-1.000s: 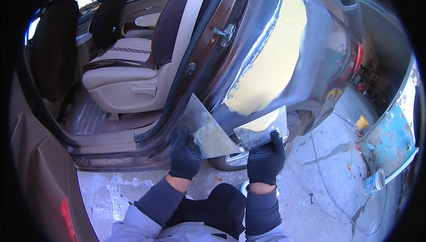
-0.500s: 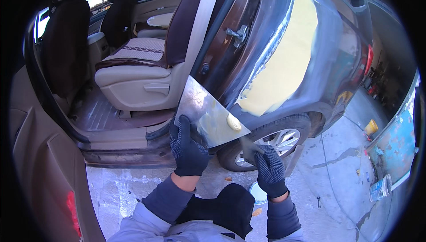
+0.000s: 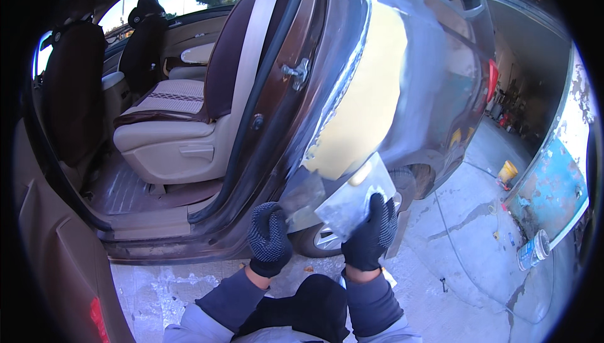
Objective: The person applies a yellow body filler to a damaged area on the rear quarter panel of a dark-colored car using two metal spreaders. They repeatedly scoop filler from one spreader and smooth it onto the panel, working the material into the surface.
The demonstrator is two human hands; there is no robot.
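Observation:
Both my hands wear black dotted gloves. My left hand (image 3: 269, 239) grips a metal spreader plate (image 3: 302, 197), low beside the rear door opening and blurred. My right hand (image 3: 368, 236) holds a second metal spreader (image 3: 345, 199) tilted up, with a lump of pale yellow putty (image 3: 360, 174) near its top edge. Just beyond both plates is the car's dull, scuffed rear body panel (image 3: 428, 91), carrying a wide patch of pale yellow filler (image 3: 358, 91) with a ragged left edge. The rear wheel (image 3: 321, 243) is partly hidden behind my right hand's plate.
An open car door (image 3: 56, 255) and rear seat (image 3: 163, 138) are at left. On the concrete floor (image 3: 472, 255) lie a hose and a can (image 3: 533, 250). A yellow bucket (image 3: 507, 172) stands near a peeling turquoise panel (image 3: 548, 189), beside a dim garage opening (image 3: 522, 72).
My right hand's plate rose and tilted, with putty now on it; my left hand's plate turned and dropped behind it. The car appears shifted left as my view moved.

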